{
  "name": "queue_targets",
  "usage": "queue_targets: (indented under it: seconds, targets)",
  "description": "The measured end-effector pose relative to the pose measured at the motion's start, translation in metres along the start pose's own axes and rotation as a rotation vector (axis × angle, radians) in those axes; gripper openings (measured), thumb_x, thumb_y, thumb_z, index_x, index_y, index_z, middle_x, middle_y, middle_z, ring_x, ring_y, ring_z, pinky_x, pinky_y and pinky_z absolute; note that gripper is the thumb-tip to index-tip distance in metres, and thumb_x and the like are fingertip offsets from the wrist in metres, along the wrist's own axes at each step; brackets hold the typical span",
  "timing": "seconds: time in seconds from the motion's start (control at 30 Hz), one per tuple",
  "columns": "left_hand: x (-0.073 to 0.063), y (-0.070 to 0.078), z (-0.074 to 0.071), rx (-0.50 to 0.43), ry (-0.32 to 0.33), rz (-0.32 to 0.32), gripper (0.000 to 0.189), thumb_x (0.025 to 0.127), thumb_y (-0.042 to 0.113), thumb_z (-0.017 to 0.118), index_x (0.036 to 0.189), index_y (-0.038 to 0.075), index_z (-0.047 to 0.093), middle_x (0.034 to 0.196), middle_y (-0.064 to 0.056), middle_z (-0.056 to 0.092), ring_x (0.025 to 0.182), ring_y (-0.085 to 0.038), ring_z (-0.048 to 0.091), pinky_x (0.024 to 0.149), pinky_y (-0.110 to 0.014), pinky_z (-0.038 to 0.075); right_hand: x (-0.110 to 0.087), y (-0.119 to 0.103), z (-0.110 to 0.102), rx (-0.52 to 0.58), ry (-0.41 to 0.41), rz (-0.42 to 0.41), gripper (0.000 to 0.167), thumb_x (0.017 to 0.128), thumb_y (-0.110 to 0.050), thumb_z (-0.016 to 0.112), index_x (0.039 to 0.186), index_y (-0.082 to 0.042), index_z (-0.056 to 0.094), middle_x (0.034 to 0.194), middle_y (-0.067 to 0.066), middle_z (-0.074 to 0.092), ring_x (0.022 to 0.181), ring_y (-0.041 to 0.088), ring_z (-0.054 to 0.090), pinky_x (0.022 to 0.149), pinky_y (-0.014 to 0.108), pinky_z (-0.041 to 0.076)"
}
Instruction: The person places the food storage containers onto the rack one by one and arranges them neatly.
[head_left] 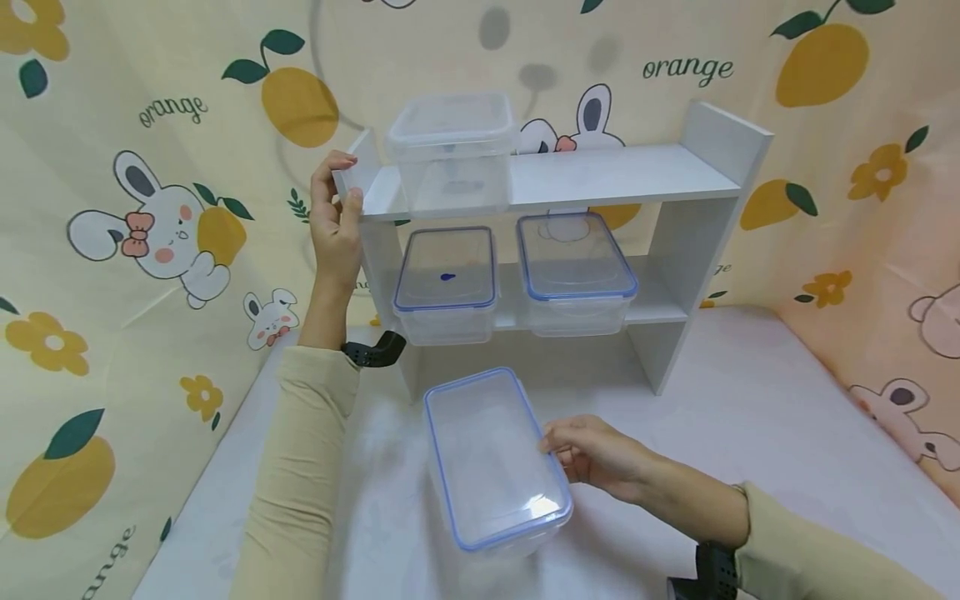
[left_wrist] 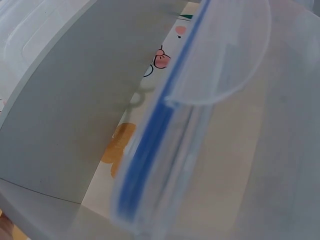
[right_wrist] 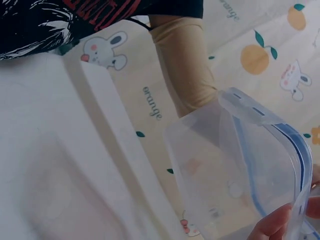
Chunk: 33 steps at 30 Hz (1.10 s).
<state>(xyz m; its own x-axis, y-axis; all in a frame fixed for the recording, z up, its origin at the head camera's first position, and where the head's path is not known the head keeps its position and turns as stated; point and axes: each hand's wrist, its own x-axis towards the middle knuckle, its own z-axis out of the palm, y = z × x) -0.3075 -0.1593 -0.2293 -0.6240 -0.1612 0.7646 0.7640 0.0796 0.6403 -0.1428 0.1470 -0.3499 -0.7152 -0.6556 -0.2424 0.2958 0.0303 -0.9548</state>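
Observation:
My left hand (head_left: 336, 229) grips the upper left side panel of a white two-tier shelf (head_left: 630, 173), its thumb on the front. In front of the shelf, my right hand (head_left: 596, 460) pinches the right rim of a clear plastic container (head_left: 491, 454) with a blue-edged lid. That container is tilted, its lid facing the head camera. In the right wrist view, fingertips (right_wrist: 275, 222) show at the lid's edge, with a side flap (right_wrist: 252, 107) sticking out. A similar container's blue seal (left_wrist: 155, 135) crosses the left wrist view close up.
One clear container (head_left: 450, 171) stands on the top board's left end. Below it, on the middle board, sit a left container (head_left: 447, 275) and a right container (head_left: 577, 258), both with blue-edged lids. A white tabletop (head_left: 750, 417) extends to patterned cloth (head_left: 832, 192) behind.

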Motion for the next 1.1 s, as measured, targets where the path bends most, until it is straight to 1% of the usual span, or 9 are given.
queue_targets:
  seconds: [0.07, 0.17, 0.33, 0.47, 0.67, 0.8, 0.87, 1.03, 1.1]
  targets:
    - [0.000, 0.000, 0.000, 0.009, -0.002, 0.000, 0.031, 0.094, 0.000, 0.040, 0.122, 0.012, 0.047, 0.128, 0.013, 0.046, 0.115, -0.009, 0.043, 0.098, -0.030, 0.040, -0.001, -0.001, 0.000, 0.005, -0.007, -0.008, 0.012, 0.085, -0.016, 0.052, 0.084, -0.019, 0.063, 0.072, -0.016, 0.062, 0.065, -0.002, 0.060, 0.073, 0.022, 0.052]
    - [0.000, -0.002, 0.000, 0.021, -0.002, 0.006, 0.031, 0.094, 0.001, 0.040, 0.122, 0.012, 0.047, 0.127, 0.014, 0.046, 0.114, -0.009, 0.043, 0.098, -0.029, 0.040, -0.003, -0.003, -0.001, 0.012, -0.008, -0.016, 0.013, 0.086, -0.016, 0.051, 0.086, -0.018, 0.064, 0.076, -0.014, 0.067, 0.068, 0.000, 0.064, 0.073, 0.022, 0.053]
    - [0.000, -0.003, 0.000, 0.024, -0.002, 0.021, 0.031, 0.094, 0.001, 0.040, 0.122, 0.013, 0.047, 0.127, 0.015, 0.047, 0.113, -0.008, 0.044, 0.095, -0.026, 0.040, -0.006, -0.006, -0.002, 0.014, 0.020, -0.023, 0.013, 0.085, -0.016, 0.051, 0.087, -0.018, 0.064, 0.077, -0.012, 0.068, 0.070, 0.001, 0.067, 0.073, 0.021, 0.055]
    - [0.000, -0.002, 0.000, 0.024, -0.004, 0.022, 0.031, 0.094, 0.001, 0.040, 0.122, 0.012, 0.047, 0.128, 0.014, 0.047, 0.113, -0.008, 0.044, 0.095, -0.026, 0.040, -0.009, -0.010, -0.004, 0.000, 0.038, -0.034, 0.015, 0.086, -0.017, 0.050, 0.089, -0.016, 0.064, 0.079, -0.011, 0.068, 0.071, 0.001, 0.068, 0.074, 0.022, 0.055]
    - [-0.002, 0.001, 0.000, 0.031, 0.001, -0.006, 0.031, 0.094, 0.001, 0.039, 0.121, 0.012, 0.046, 0.128, 0.013, 0.046, 0.114, -0.010, 0.043, 0.096, -0.028, 0.041, -0.013, -0.018, -0.007, -0.028, 0.061, -0.038, 0.015, 0.086, -0.019, 0.049, 0.090, -0.015, 0.064, 0.082, -0.010, 0.066, 0.072, 0.002, 0.067, 0.076, 0.022, 0.055]
    - [-0.002, 0.000, -0.001, 0.035, 0.002, 0.002, 0.031, 0.094, 0.001, 0.039, 0.121, 0.014, 0.047, 0.127, 0.015, 0.047, 0.115, -0.009, 0.044, 0.097, -0.032, 0.041, -0.016, -0.021, -0.008, -0.036, 0.073, -0.032, 0.014, 0.085, -0.020, 0.050, 0.090, -0.015, 0.062, 0.081, -0.010, 0.065, 0.071, 0.002, 0.066, 0.076, 0.022, 0.054]
    - [-0.002, -0.001, -0.001, 0.033, 0.000, 0.006, 0.031, 0.094, 0.001, 0.039, 0.121, 0.014, 0.047, 0.126, 0.016, 0.047, 0.115, -0.009, 0.044, 0.097, -0.032, 0.042, -0.018, -0.023, -0.009, -0.044, 0.077, -0.033, 0.014, 0.086, -0.020, 0.050, 0.091, -0.015, 0.062, 0.080, -0.010, 0.065, 0.070, 0.002, 0.065, 0.076, 0.022, 0.053]
    - [-0.001, -0.002, -0.001, 0.030, -0.003, 0.010, 0.031, 0.094, 0.001, 0.039, 0.121, 0.014, 0.047, 0.126, 0.017, 0.047, 0.114, -0.008, 0.044, 0.094, -0.028, 0.042, -0.021, -0.027, -0.013, -0.054, 0.061, -0.060, 0.016, 0.087, -0.018, 0.048, 0.092, -0.017, 0.063, 0.079, -0.012, 0.066, 0.069, 0.001, 0.064, 0.076, 0.023, 0.052]
    - [0.000, -0.002, 0.000, 0.030, -0.005, 0.011, 0.031, 0.094, 0.002, 0.039, 0.121, 0.015, 0.047, 0.125, 0.017, 0.047, 0.115, -0.008, 0.044, 0.094, -0.028, 0.041, -0.023, -0.029, -0.015, -0.056, 0.048, -0.079, 0.017, 0.088, -0.018, 0.047, 0.092, -0.018, 0.064, 0.079, -0.013, 0.066, 0.070, 0.001, 0.064, 0.076, 0.023, 0.052]
